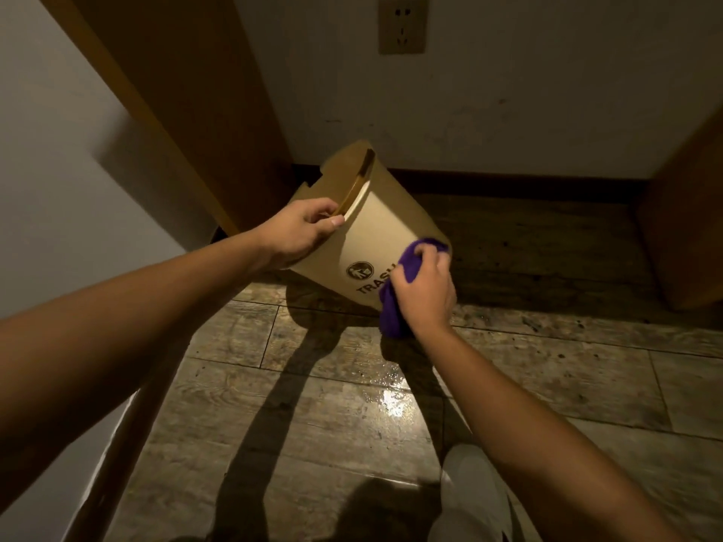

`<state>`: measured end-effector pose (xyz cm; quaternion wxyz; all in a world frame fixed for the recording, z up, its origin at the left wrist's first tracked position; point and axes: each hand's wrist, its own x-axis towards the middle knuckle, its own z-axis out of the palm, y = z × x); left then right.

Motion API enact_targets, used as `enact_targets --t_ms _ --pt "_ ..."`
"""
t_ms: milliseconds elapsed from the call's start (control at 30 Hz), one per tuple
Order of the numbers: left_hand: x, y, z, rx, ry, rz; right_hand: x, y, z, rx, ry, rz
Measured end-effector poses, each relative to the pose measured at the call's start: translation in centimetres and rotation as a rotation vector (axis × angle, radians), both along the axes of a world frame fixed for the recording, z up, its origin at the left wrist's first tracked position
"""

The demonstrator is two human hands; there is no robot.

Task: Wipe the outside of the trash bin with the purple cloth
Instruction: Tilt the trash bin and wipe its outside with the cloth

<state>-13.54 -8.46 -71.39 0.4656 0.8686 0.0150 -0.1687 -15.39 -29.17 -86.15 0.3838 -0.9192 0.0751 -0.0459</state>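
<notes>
Nearest: my leg in pale trousers [475,498] shows at the bottom edge, over the wood-patterned floor [332,385], which carries a shiny glare patch just in front of it.
Right hand: my right hand [424,291] is clamped on the purple cloth [395,303], fingers curled over the bunched fabric and pressing it against the lower side of the bin.
Purple cloth: it sits between my right palm and the bin wall, partly covering the end of the printed word "TRASH"; a loose end hangs below my hand toward the floor.
Trash bin: the beige trash bin [375,224] is tilted, its open top leaning away to the left and its base end lower right, near the floor; whether the base touches the floor I cannot tell, since my right hand and the cloth cover that corner.
Left hand: my left hand [301,232] grips the bin's rim, fingers hooked over the edge and thumb lying on the outer wall.
Left side: a white wall [58,158] and a wooden frame [203,91] stand just beside the bin.
Right side: a wooden panel [688,228] stands well apart from the bin.
Behind: a dark baseboard [508,179] runs under the back wall [508,91], with a wall socket [402,23] high above the bin.
</notes>
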Motion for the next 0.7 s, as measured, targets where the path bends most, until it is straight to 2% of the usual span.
enact_targets --t_ms 100,200,333,400,500,600,700 --pt "0.4 0.9 -0.2 0.002 0.003 0.058 0.6 -1.9 -0.6 -0.03 0.269 -0.078" --pt "0.3 1.4 -0.6 0.02 -0.006 0.012 2.5 -2.5 2.8 0.046 0.207 -0.036" --pt "-0.3 -0.8 -1.5 0.1 0.065 -0.155 5.9 -0.9 11.6 0.088 0.116 0.094" --pt "-0.7 -2.2 -2.0 0.2 -0.016 -0.196 6.5 0.1 14.9 0.034 0.14 0.189" --pt "-1.1 -2.1 -0.5 0.363 -0.111 -0.281 6.3 0.8 16.1 -0.057 0.215 0.231" --pt "-1.4 -0.2 1.4 0.557 -0.033 -0.429 5.7 1.3 14.4 0.174 0.371 0.204" --pt "-2.9 1.7 1.2 0.733 0.08 -0.477 3.9 3.6 11.5 0.364 0.558 0.197"
